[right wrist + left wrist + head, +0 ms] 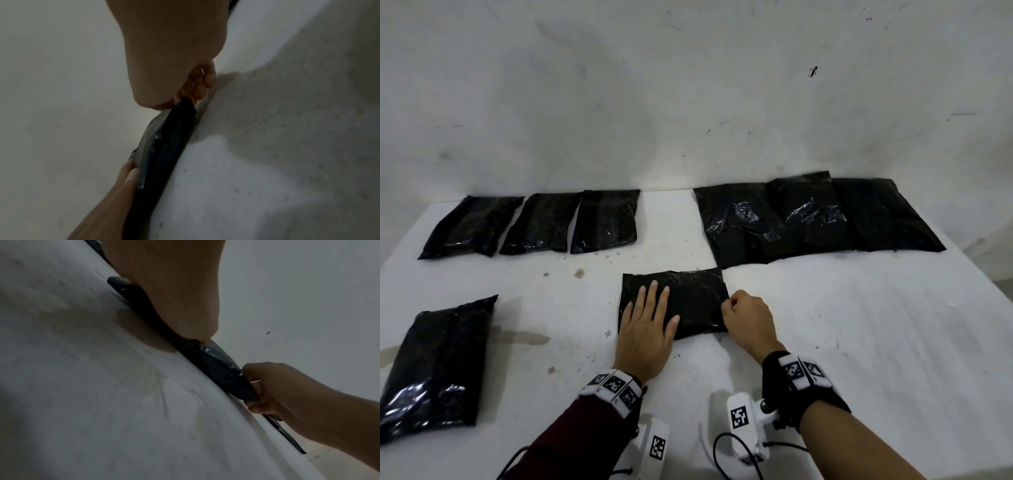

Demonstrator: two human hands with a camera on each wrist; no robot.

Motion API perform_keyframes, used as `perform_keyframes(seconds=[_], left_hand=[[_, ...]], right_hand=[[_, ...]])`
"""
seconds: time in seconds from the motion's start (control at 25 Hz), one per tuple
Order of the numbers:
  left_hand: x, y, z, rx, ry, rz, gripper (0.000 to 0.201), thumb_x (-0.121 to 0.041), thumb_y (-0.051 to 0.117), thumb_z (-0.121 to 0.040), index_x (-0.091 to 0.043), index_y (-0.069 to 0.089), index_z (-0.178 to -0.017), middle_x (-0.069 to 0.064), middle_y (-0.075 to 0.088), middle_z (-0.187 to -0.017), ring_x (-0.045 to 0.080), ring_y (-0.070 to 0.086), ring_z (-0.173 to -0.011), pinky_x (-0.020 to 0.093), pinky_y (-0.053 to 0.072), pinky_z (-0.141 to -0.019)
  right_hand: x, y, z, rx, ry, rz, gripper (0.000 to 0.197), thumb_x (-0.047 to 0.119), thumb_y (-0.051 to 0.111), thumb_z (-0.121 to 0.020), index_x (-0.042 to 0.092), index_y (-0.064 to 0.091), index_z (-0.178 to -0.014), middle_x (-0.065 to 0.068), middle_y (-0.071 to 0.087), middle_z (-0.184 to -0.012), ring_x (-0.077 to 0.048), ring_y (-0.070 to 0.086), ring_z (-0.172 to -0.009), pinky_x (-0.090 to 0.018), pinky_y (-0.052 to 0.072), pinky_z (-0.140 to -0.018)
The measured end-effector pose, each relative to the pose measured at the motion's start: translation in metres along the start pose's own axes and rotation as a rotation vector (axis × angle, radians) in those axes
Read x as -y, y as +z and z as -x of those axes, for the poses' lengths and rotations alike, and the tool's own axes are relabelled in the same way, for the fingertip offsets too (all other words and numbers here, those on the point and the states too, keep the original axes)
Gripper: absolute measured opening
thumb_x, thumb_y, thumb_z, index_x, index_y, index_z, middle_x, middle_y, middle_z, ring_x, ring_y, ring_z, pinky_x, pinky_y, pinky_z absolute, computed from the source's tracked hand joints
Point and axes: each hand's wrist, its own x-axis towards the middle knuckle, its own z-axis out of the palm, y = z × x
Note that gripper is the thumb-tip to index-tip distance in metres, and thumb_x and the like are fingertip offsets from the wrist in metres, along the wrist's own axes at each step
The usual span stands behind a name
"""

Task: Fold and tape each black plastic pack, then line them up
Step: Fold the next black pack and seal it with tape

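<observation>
A folded black plastic pack [695,301] lies on the white table [825,342] in front of me. My left hand [650,318] lies flat on its left half with straight, spread fingers, pressing it down. My right hand [739,317] pinches the pack's right edge with curled fingers. In the left wrist view the pack [216,365] shows edge-on, with the right hand [267,386] gripping its end. The right wrist view shows the fingers [203,84] closed on the pack's corner [185,107]. No tape is visible.
Three folded packs [541,222] lie in a row at the back left. Several larger black packs [811,219] overlap at the back right. Another pack [438,366] lies at the near left. A wall rises behind the table.
</observation>
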Motion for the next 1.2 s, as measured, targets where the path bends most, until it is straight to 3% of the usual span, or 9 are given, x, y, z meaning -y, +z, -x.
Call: perform_keyframes(seconds=[0.12,0.28,0.44,0.52,0.64,0.72,0.8,1.0,1.2], left_hand=[[-0.001,0.003,0.000,0.047,-0.022,-0.012,0.064,-0.047,0.009,-0.098,-0.009,0.043,-0.137,0.014,0.043,-0.142,0.032,0.042,-0.130,0.046,0.028,-0.102],[-0.001,0.006,0.001,0.090,-0.042,-0.025,0.064,-0.045,0.007,-0.099,-0.009,0.042,-0.137,0.013,0.041,-0.143,0.030,0.042,-0.130,0.044,0.023,-0.110],[0.004,0.012,0.005,0.060,-0.077,0.039,0.071,-0.055,0.004,-0.095,-0.009,0.027,-0.143,0.007,0.023,-0.151,0.027,0.022,-0.138,0.048,0.020,-0.108],[0.004,0.015,0.006,0.047,-0.083,0.058,0.073,-0.058,0.007,-0.094,-0.007,0.028,-0.143,0.007,0.024,-0.151,0.036,0.017,-0.138,0.051,0.020,-0.106],[0.004,0.019,0.007,-0.010,-0.095,0.038,0.079,-0.062,0.010,-0.092,-0.006,0.033,-0.142,0.008,0.022,-0.151,0.040,0.016,-0.138,0.053,0.021,-0.107],[0.005,0.017,0.008,0.000,-0.200,0.074,0.095,-0.073,0.007,-0.084,-0.003,0.029,-0.143,0.017,0.017,-0.152,0.040,0.015,-0.139,0.052,0.015,-0.109],[0.007,0.014,0.010,0.023,-0.291,0.094,0.110,-0.083,0.002,-0.074,-0.001,0.026,-0.144,0.027,0.020,-0.150,0.043,0.017,-0.139,0.051,0.010,-0.110],[0.008,0.010,0.011,0.069,-0.319,0.115,0.116,-0.085,0.000,-0.070,0.000,0.023,-0.145,0.026,0.027,-0.148,0.040,0.022,-0.139,0.048,0.014,-0.112],[0.001,0.001,0.016,0.147,-0.337,0.119,0.131,-0.089,-0.017,-0.055,0.001,0.011,-0.147,0.019,0.011,-0.155,0.033,0.006,-0.144,0.043,0.003,-0.115]], right_hand=[[0.009,0.010,0.001,-0.358,-0.240,0.151,0.031,0.020,0.040,-0.086,0.003,0.063,-0.099,-0.014,0.066,-0.091,-0.034,0.063,-0.089,-0.040,0.051,-0.074],[0.028,0.035,0.004,-0.067,-0.652,0.276,0.049,0.023,0.032,-0.086,0.004,0.061,-0.120,-0.013,0.060,-0.127,-0.029,0.053,-0.123,-0.043,0.047,-0.097],[0.025,0.040,0.007,0.108,-0.582,0.302,0.049,0.029,0.030,-0.092,0.009,0.058,-0.127,-0.008,0.055,-0.135,-0.020,0.051,-0.126,-0.040,0.047,-0.098],[0.021,0.041,0.006,0.118,-0.541,0.301,0.055,0.034,0.027,-0.094,0.005,0.048,-0.135,-0.010,0.043,-0.144,-0.020,0.040,-0.135,-0.040,0.040,-0.106],[0.016,0.040,0.004,0.149,-0.428,0.213,0.081,0.060,0.009,-0.088,0.007,0.009,-0.150,-0.007,0.000,-0.159,-0.014,-0.004,-0.146,-0.031,-0.001,-0.118],[0.014,0.039,0.005,0.165,-0.382,0.169,0.095,0.073,0.001,-0.080,0.009,-0.001,-0.150,-0.005,-0.011,-0.158,-0.013,-0.014,-0.144,-0.028,-0.012,-0.114],[0.014,0.036,0.006,0.181,-0.335,0.123,0.098,0.075,0.005,-0.078,0.009,-0.003,-0.150,-0.006,-0.014,-0.158,-0.014,-0.016,-0.144,-0.026,-0.014,-0.113],[0.018,0.030,0.003,0.269,-0.140,0.000,0.093,0.062,0.043,-0.088,0.011,-0.005,-0.150,-0.007,-0.019,-0.157,-0.019,-0.016,-0.145,-0.033,0.001,-0.119],[0.014,0.018,0.009,0.301,-0.108,0.001,0.092,0.063,0.046,-0.087,0.017,0.000,-0.151,-0.004,-0.010,-0.159,-0.019,-0.008,-0.146,-0.035,0.004,-0.119]])
